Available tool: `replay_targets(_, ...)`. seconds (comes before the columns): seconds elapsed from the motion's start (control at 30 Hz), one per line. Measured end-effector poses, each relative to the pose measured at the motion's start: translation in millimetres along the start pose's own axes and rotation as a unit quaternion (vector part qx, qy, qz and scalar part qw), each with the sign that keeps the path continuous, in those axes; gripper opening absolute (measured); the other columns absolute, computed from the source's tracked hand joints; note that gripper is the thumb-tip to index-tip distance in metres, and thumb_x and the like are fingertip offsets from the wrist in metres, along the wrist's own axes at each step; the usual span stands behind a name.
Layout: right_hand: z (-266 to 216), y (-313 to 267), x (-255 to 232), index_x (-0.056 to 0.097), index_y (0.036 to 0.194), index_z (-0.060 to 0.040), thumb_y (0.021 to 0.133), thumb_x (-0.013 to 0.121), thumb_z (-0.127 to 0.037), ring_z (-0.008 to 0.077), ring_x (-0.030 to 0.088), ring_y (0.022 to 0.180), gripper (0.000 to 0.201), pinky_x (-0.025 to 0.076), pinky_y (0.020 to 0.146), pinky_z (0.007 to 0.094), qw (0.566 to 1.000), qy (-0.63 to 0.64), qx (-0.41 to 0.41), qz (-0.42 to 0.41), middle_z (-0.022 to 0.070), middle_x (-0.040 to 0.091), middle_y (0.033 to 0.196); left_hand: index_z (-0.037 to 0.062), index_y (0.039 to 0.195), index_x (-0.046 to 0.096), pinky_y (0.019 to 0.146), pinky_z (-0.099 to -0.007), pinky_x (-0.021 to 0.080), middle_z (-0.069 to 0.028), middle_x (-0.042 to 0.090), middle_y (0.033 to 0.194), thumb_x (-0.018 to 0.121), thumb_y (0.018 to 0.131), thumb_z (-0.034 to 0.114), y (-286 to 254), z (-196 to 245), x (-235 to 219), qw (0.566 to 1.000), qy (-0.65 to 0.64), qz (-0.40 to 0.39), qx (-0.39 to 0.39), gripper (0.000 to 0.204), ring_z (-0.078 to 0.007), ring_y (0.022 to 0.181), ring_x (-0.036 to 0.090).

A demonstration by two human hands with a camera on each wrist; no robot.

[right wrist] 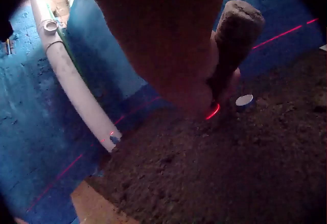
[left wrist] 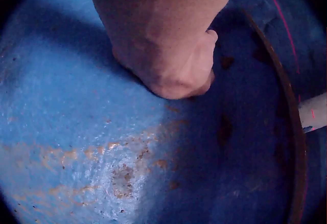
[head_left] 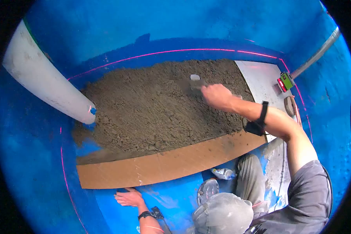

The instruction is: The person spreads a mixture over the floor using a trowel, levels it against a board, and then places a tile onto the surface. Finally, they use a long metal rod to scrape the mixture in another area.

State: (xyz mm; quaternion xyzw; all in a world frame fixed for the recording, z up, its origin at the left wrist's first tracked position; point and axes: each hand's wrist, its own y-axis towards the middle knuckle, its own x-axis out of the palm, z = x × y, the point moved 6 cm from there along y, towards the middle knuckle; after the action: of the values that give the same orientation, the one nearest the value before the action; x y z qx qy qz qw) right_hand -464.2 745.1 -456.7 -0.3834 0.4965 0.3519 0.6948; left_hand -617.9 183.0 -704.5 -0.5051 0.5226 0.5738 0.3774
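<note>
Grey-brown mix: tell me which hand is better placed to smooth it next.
Probably the right hand: it grips a tool handle over the mix, while the left hand rests on the blue floor.

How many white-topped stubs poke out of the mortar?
1: the white-topped stub, in the far part of the mortar, just beyond the right grip. Others may be buried.

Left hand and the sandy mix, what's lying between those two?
The brown board lies between the left hand and the sandy mix, as the head view shows.
</note>
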Motion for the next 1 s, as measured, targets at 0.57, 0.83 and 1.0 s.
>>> replay_targets(0.57,11,-127,-25,0.062,0.102,0.0,0.088,0.062,-0.014,0.0392,0.074,0.077,0.02,0.059,0.066,0.0502,0.99,-0.021,0.023,-0.139,0.0209,0.073,0.082,0.0016,0.134,0.055,0.097,-0.0506,0.043,-0.0186,0.055,0.135,0.053,0.1,0.054,-1,-1,10,0.998,-0.001,0.06,0.023,0.062,-0.038,0.118,0.053)
replay_targets(0.83,-35,-54,-45,0.063,0.106,0.0005,0.093,0.059,-0.015,0.0419,0.074,0.085,0.021,0.06,0.072,0.0528,0.998,0.034,0.043,-0.008,0.0235,0.073,0.087,0.0026,0.135,0.056,0.101,-0.0497,0.042,-0.0182,0.054,0.141,0.059,0.098,0.049,2,-1,2,0.999,0.0,0.045,0.002,0.059,-0.0376,0.124,0.052)
replay_targets(1.0,-112,-68,-15,0.062,0.103,0.0013,0.093,0.055,-0.014,0.0399,0.075,0.08,0.02,0.06,0.068,0.0522,0.993,0.05,-0.078,-0.073,0.0228,0.073,0.085,0.0022,0.136,0.056,0.104,-0.0473,0.039,-0.0187,0.052,0.144,0.057,0.099,0.049,3,-2,4,1.0,-0.013,0.003,-0.003,0.059,-0.0362,0.128,0.049)
